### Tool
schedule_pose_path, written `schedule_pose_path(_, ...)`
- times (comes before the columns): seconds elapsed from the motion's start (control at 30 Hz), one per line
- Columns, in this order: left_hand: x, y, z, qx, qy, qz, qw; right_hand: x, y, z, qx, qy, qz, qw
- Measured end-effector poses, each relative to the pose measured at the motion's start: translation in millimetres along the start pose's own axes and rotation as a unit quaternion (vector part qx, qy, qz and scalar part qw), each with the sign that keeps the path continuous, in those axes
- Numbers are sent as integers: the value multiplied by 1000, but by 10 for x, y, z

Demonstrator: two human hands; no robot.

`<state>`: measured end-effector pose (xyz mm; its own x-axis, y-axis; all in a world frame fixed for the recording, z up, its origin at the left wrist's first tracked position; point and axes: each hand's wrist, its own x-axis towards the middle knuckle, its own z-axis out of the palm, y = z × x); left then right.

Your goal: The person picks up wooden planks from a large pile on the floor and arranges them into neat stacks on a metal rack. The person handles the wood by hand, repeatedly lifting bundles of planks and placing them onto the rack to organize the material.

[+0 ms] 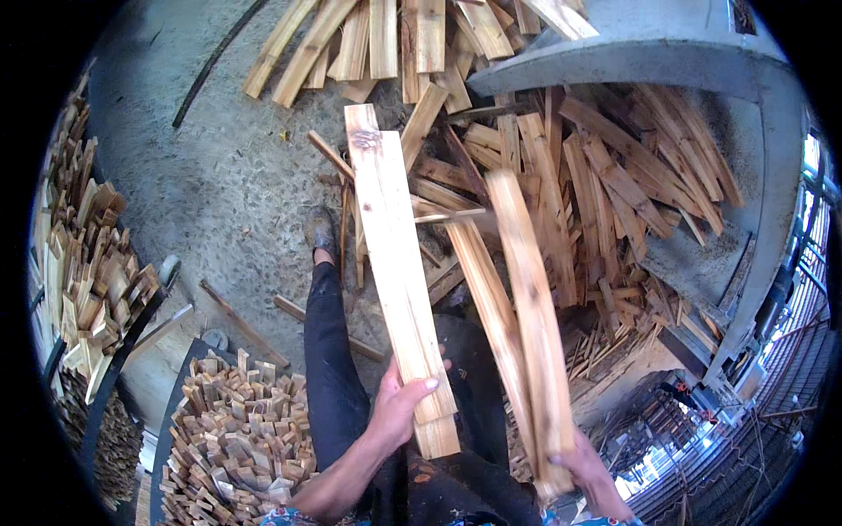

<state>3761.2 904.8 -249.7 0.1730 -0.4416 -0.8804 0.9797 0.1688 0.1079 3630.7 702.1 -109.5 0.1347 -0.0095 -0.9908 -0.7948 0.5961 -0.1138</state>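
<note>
My left hand (392,412) grips the lower end of pale wooden boards (395,263), with the thumb across the top face. At least two lie flat together there, their ends offset, and they point away from me. On the right, my right hand (586,469) is closed on the near end of a wooden board (537,298), slightly smeared by motion. Another board (491,302) runs beside and partly under it, its near end hidden; whether my right hand holds that one too I cannot make out.
A loose heap of boards (605,175) lies at the right beneath a grey metal frame (631,61). More boards (355,39) are spread at the far side. Dense bundles of sticks stand at the near left (232,430) and far left (96,263). Single sticks lie on the concrete floor (219,175).
</note>
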Motion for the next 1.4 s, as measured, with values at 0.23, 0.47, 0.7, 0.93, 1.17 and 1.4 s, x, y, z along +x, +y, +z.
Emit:
schedule_pose_path(0.23, -63, 329, -23, -165, -63, 0, 984, 1055, -637, 1087, -124, -174, -244, 946)
schedule_pose_path(0.47, -356, 909, -389, -246, -21, 127, 961, 849, -1180, 2231, -345, -226, -238, 879)
schedule_pose_path(0.7, -998, 2102, -1509, -320, 30, 430, 844, 1157, -1467, 4489, -473, -430, -263, 723)
schedule_pose_path(0.93, -1801, 3555, -2939, -257, 319, 637, 652, 1492, -1237, 7143, -576, -545, -400, 460)
schedule_pose_path(1.17, -1252, 3264, -3538, 107, 552, 487, 668, 2859, -597, 5874, -610, -483, -423, 464)
schedule_pose_path(1.4, -362, 1842, -2650, 73, 465, 353, 809, 4309, -610, 2421, -721, 22, -181, 669)
